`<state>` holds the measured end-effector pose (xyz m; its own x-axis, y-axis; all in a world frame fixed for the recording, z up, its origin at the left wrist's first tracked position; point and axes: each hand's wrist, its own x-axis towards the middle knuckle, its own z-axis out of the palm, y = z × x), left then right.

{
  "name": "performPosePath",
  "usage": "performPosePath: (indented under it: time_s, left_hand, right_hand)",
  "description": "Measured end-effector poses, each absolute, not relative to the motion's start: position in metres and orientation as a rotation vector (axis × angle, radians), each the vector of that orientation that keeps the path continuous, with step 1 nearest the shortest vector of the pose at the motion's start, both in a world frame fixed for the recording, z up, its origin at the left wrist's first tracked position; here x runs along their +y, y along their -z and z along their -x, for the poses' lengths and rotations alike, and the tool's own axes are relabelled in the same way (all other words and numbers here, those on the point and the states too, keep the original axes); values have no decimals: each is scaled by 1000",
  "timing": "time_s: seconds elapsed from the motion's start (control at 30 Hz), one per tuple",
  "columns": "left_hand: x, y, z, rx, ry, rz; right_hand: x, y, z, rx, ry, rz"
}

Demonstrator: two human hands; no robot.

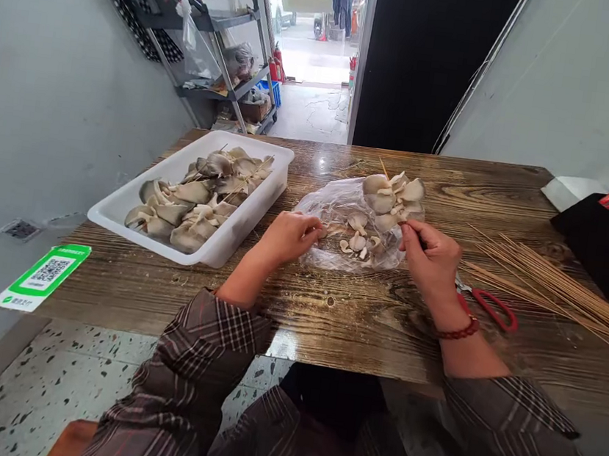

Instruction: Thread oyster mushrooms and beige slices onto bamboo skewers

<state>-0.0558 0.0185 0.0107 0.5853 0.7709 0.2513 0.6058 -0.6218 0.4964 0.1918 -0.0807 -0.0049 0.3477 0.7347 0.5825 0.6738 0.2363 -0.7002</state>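
Mushroom skewer (394,195): in your right hand, raised over the far right side of the bag; grey-white caps bunched along it, stick tip poking out on the side away from you.
Right hand (433,262): thumb and forefinger pinched on the near end of the skewer.
Left hand (289,237): well apart from the right, fingers curled in at the bag's left edge; can't tell if you're gripping a scrap there.
Plastic bag (331,194): clear, crumpled, spread between and just beyond your hands.
Loose mushroom pieces (357,242): on the bag, between your hands.
White tray (253,214): left of and beyond your left hand, with a heap of mushrooms (192,192) inside, a few thin stick ends showing.
Scissors (513,322): red handles, just right of your right wrist, blades partly hidden.
Wooden sticks (559,278): loose fanned bundle, right of your right hand.
Black box (586,233): farther right, past the sticks.
QR card (48,274): green and white, far left of your left hand.
Table (326,319): dark wood, under both hands.
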Motion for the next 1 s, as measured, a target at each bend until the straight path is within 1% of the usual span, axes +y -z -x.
performPosePath:
  time_s: [0.1, 0.23, 0.57, 0.73, 0.83, 0.93, 1.0]
  left_hand:
    - [20, -8, 61, 1237, -494, -2585]
    - [21, -5, 63, 1336, -393, -2634]
    - [27, 4, 64, 1446, -505, -2480]
    - [24, 2, 56, 1493, -653, -2474]
    - [24, -4, 53, 1433, -869, -2400]
    - [23, -10, 52, 1262, -1184, -2077]
    - [23, -12, 52, 1108, -1273, -1760]
  right_hand:
    - [-81, 4, -191, -1364, -56, 1473]
    - [-82, 3, -190, -1385, -38, 1445]
    - [-83, 2, -189, -1424, -35, 1440]
    - [-83, 1, -188, -1402, -49, 1440]
    - [-83, 2, -187, -1409, -61, 1431]
    - [-83, 3, -186, -1426, -63, 1421]
    - [-83, 4, -185, -1436, -60, 1418]
